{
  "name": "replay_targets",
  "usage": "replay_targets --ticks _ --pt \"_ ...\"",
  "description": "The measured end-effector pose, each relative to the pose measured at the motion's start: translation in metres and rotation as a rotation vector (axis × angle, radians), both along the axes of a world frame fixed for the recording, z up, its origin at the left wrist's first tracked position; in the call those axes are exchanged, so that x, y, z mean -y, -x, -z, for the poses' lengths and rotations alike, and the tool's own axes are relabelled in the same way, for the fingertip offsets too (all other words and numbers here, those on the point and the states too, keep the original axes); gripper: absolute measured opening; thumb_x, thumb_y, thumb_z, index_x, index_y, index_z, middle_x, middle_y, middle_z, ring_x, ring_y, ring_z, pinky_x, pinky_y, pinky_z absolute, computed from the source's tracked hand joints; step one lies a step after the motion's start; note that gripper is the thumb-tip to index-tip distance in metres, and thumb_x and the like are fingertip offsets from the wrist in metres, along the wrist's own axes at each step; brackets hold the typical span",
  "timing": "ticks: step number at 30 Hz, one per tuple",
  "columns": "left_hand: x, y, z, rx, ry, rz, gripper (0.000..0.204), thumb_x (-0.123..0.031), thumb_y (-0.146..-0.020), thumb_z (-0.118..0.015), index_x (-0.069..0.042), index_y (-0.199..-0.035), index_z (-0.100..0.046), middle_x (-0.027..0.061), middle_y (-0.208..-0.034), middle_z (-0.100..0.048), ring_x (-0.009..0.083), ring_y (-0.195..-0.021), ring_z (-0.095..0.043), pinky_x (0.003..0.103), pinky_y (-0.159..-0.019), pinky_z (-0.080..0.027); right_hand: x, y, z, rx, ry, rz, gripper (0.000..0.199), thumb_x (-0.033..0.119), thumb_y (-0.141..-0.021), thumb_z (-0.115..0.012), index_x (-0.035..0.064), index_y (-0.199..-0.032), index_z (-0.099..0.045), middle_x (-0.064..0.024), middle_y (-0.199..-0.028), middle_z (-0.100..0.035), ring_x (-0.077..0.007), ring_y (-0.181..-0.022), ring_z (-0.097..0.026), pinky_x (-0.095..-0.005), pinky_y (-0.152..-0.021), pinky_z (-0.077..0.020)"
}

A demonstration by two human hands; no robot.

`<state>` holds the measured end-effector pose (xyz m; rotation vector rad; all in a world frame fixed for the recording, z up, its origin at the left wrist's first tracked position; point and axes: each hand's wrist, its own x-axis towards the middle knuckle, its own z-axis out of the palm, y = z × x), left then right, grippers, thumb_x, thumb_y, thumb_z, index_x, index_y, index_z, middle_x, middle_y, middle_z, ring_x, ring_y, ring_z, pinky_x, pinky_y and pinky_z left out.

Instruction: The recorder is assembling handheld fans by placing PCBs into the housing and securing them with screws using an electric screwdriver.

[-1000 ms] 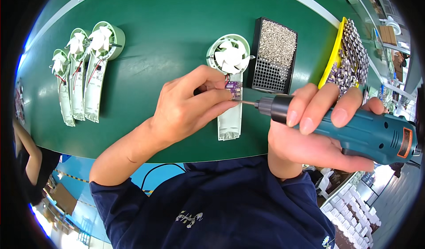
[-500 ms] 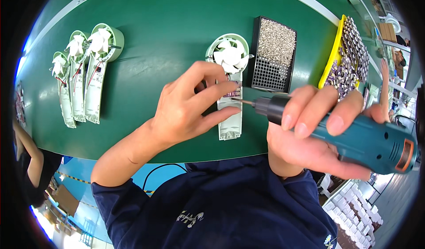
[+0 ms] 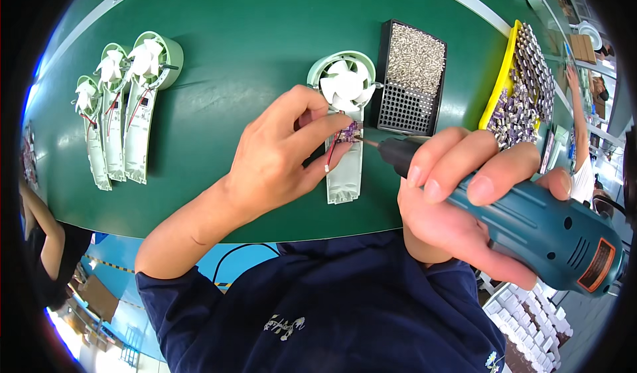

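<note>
In front of me lies a pale green handheld fan half (image 3: 344, 182) with white blades (image 3: 345, 84), its round head pointing away. My left hand (image 3: 275, 151) reaches over its handle and pinches a small purple circuit board (image 3: 349, 133) between thumb and fingers. Red and black wires with a white plug hang by the thumb. My right hand (image 3: 458, 194) is wrapped round a teal electric screwdriver (image 3: 544, 234), held nearly level. Its thin bit ends beside the board; whether they touch I cannot tell.
Just right of the fan stands a black tray (image 3: 379, 74) full of small screws, with a holed plate. A yellow bin (image 3: 499, 84) holds many purple circuit boards further right. Several similar fan halves (image 3: 136, 137) lie at the left on the green table (image 3: 239, 55). Other people are at both sides.
My left thumb has closed toward the fingers, and the board now sits tilted in the pinch with its wires showing. The screwdriver's bit has moved slightly away from me; its rear has dropped nearer.
</note>
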<state>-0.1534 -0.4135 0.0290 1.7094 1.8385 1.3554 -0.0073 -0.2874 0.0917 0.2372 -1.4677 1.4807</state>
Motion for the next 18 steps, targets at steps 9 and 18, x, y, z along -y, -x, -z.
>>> replay_targets --ticks 9,18 --pt "-0.002 0.0 0.001 0.008 -0.037 0.002 0.034 -0.004 -0.074 -0.087 -0.006 -0.105 -0.073 0.006 -0.096 -0.056 0.0192 -0.069 -0.058 0.033 -0.057 -0.05 0.006 0.0 0.005 0.046 0.009 0.025 0.089 0.076 -0.092 -0.056 0.0131 -0.151 -0.035 -0.0114 -0.104 -0.057 -0.0264 -0.068 -0.058 -0.0409 -0.057 -0.0521" --pt "-0.001 0.001 0.008 0.024 -0.086 -0.006 0.034 -0.002 -0.074 -0.087 -0.005 -0.105 -0.074 0.0076 -0.096 -0.058 0.0199 -0.07 -0.06 0.033 -0.058 -0.05 0.012 -0.003 0.002 0.154 -0.107 -0.011 0.09 0.076 -0.09 -0.059 0.0138 -0.15 -0.036 -0.0124 -0.103 -0.057 -0.0269 -0.065 -0.058 -0.0408 -0.055 -0.0523"
